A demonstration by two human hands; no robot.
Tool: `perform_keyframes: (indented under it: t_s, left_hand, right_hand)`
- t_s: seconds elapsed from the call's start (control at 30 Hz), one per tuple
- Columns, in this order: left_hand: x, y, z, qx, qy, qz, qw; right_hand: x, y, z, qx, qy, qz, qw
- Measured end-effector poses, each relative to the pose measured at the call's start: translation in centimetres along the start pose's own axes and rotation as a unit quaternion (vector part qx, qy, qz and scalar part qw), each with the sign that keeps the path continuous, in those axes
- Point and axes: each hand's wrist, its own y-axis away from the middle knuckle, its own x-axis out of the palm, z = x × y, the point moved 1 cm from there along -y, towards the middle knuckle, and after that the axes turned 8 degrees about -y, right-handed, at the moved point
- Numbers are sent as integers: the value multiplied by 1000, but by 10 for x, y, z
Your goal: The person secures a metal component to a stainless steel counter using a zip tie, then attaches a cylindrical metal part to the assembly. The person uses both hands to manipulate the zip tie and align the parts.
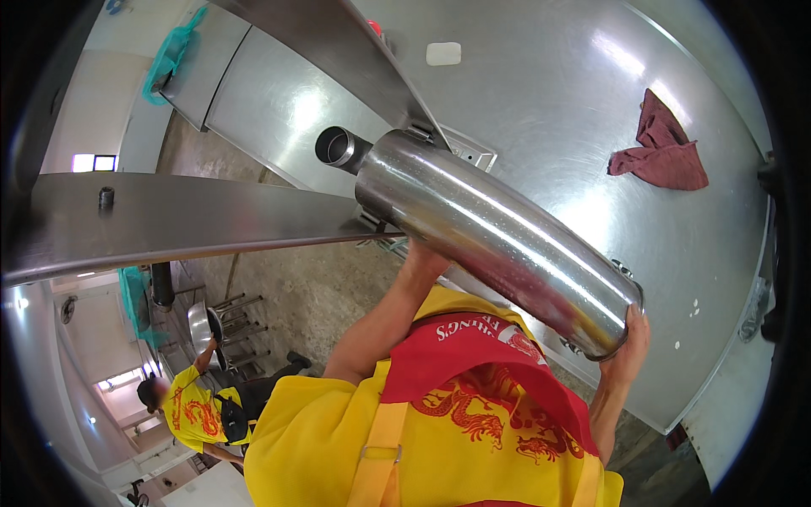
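A long, shiny stainless steel cylinder (507,245) lies slanted in front of my body, wet drops on its side. From its far left end a short, open round spout (340,148) sticks out. My right hand (627,345) grips the near right end at the rim, the thumb up along the edge. Against the underside, near the spout end, my left hand (429,256) holds the cylinder; its fingers are hidden below. Metal clips show on the cylinder's sides at both ends. The spout end meets two steel machine panels (194,215).
A steel table (524,93) stretches beyond the cylinder, with a crumpled maroon cloth (663,150) and a small white piece (443,54) on it. A teal basket (175,52) stands at the far left. Lower left, another person (196,406) in yellow handles a metal bowl (200,328) by stools.
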Motion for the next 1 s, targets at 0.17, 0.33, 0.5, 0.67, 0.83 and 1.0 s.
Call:
perform_keyframes:
  t_s: [0.17, 0.33, 0.5, 0.67, 0.83, 1.0]
  left_hand:
    - [-7, 38, -5, 70, -452, -115, 882]
    - [14, 102, -62, -72, -373, -328, 865]
    - [-20, 97, -170, 233, -347, -349, 839]
    - [5, 32, -227, 139, -341, -149, 918]
    - [15, -6, -247, 14, -357, 83, 931]
    - [35, -17, -248, 24, -501, 21, 865]
  right_hand:
    - [10, -1, 15, 17, 17, -32, 999]
    - [47, 32, 48, -28, 19, -75, 997]
    - [58, 29, 58, -18, 19, -82, 996]
    - [30, 10, 41, 7, -6, -65, 998]
    - [22, -5, 22, 61, -43, -49, 996]
    - [27, -15, 23, 127, -56, -44, 989]
